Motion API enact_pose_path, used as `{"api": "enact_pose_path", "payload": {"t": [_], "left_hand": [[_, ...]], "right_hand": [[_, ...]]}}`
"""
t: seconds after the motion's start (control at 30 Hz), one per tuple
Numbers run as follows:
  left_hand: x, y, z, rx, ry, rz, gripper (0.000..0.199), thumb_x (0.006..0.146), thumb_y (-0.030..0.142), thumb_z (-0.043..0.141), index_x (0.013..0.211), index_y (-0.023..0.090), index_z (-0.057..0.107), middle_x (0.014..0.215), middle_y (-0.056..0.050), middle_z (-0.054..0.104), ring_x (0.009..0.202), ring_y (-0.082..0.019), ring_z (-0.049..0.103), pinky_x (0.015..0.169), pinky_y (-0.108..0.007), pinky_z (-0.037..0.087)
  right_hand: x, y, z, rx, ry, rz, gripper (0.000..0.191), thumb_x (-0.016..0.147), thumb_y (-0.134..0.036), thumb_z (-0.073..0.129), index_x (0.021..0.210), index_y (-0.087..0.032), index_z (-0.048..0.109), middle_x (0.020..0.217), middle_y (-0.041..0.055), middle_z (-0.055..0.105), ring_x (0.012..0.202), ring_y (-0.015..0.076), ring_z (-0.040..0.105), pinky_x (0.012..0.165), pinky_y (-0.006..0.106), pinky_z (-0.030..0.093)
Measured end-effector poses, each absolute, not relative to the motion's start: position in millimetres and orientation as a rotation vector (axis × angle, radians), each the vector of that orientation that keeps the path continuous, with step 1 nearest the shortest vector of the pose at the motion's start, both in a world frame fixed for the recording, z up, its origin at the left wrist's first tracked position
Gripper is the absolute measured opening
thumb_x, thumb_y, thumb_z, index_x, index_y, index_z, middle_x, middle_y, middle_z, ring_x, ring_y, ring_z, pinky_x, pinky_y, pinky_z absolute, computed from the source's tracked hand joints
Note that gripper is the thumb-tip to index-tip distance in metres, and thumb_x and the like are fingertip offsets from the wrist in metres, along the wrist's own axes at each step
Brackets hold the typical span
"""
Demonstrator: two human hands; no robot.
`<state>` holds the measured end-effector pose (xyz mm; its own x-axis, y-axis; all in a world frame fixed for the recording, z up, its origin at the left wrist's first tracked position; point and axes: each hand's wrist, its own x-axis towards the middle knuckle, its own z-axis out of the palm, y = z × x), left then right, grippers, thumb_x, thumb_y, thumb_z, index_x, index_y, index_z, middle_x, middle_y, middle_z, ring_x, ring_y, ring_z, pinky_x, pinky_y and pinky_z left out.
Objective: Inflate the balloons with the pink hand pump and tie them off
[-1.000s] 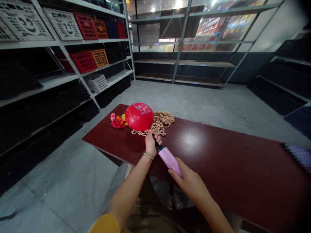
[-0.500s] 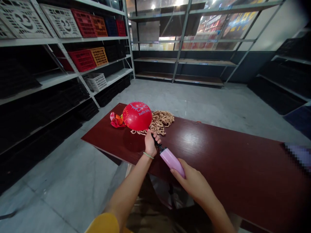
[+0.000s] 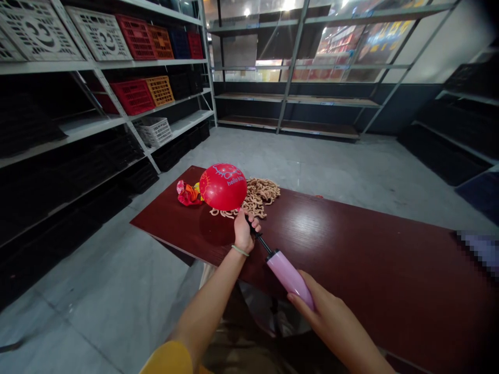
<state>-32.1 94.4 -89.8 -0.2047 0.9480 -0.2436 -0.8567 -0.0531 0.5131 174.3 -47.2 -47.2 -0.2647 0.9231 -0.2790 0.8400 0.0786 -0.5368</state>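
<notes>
A red balloon [image 3: 223, 187] with "hello kitty" print, partly inflated, sits at the tip of a hand pump [image 3: 289, 276] with a pink barrel. My left hand [image 3: 245, 231] is closed around the pump's black handle end, right by the balloon's neck. The barrel's lower end is wrapped by my right hand [image 3: 317, 304]. Between the two hands a stretch of black rod shows. Behind the balloon lies a heap of tan, twisted pieces [image 3: 262, 195] on the dark red table [image 3: 351, 249]; the balloon and my left hand hide part of it.
A crumpled red, orange and pink item [image 3: 187, 193] lies at the table's left end. A pixelated purple-grey patch [image 3: 481, 252] covers the right edge. Shelves with coloured crates [image 3: 134, 36] stand at left, and metal racks [image 3: 290, 67] at the back.
My right hand has drawn the pink barrel down and to the right, so more black rod shows. My left hand and the balloon have shifted slightly right.
</notes>
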Motion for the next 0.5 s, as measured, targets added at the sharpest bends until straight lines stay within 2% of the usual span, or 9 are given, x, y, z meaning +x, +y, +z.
{"api": "enact_pose_path", "payload": {"t": [0.13, 0.27, 0.33, 0.5], "left_hand": [[-34.7, 95.0, -93.6, 0.179, 0.642, 1.676, 0.022, 0.095, 0.035, 0.048, 0.079, 0.021, 0.041, 0.058, 0.008, 0.033, 0.039, -0.005, 0.031, 0.036, -0.017, 0.023], [-36.7, 93.6, -94.0, 0.231, 0.653, 1.674, 0.024, 0.093, 0.038, 0.051, 0.079, 0.021, 0.041, 0.058, 0.007, 0.034, 0.040, -0.006, 0.033, 0.037, -0.017, 0.025], [-36.2, 92.3, -92.5, 0.260, 0.653, 1.683, 0.025, 0.092, 0.039, 0.053, 0.079, 0.021, 0.041, 0.058, 0.007, 0.035, 0.040, -0.006, 0.034, 0.038, -0.017, 0.026], [-29.5, 90.7, -90.7, 0.330, 0.695, 1.683, 0.027, 0.091, 0.043, 0.055, 0.081, 0.021, 0.043, 0.056, 0.007, 0.040, 0.041, -0.008, 0.039, 0.041, -0.018, 0.033]], "right_hand": [[151.8, -34.3, -37.9, -1.847, -2.292, 0.795, 0.044, 0.093, -0.049, 0.044, 0.128, -0.023, 0.053, 0.110, 0.0109, 0.072, 0.089, 0.0301, 0.071, 0.066, 0.031, 0.045], [128.0, -15.7, -34.7, -1.813, -2.297, 0.727, 0.038, 0.093, -0.047, 0.045, 0.120, -0.022, 0.055, 0.101, 0.0098, 0.073, 0.083, 0.0295, 0.071, 0.061, 0.029, 0.038], [123.5, -12.0, -39.0, -1.803, -2.283, 0.731, 0.039, 0.093, -0.047, 0.045, 0.122, -0.022, 0.053, 0.103, 0.0093, 0.072, 0.084, 0.0300, 0.071, 0.062, 0.029, 0.038], [136.7, -22.9, -54.7, -1.749, -2.168, 0.850, 0.048, 0.093, -0.048, 0.045, 0.136, -0.024, 0.045, 0.123, 0.0100, 0.066, 0.099, 0.0312, 0.069, 0.073, 0.033, 0.046]]}}
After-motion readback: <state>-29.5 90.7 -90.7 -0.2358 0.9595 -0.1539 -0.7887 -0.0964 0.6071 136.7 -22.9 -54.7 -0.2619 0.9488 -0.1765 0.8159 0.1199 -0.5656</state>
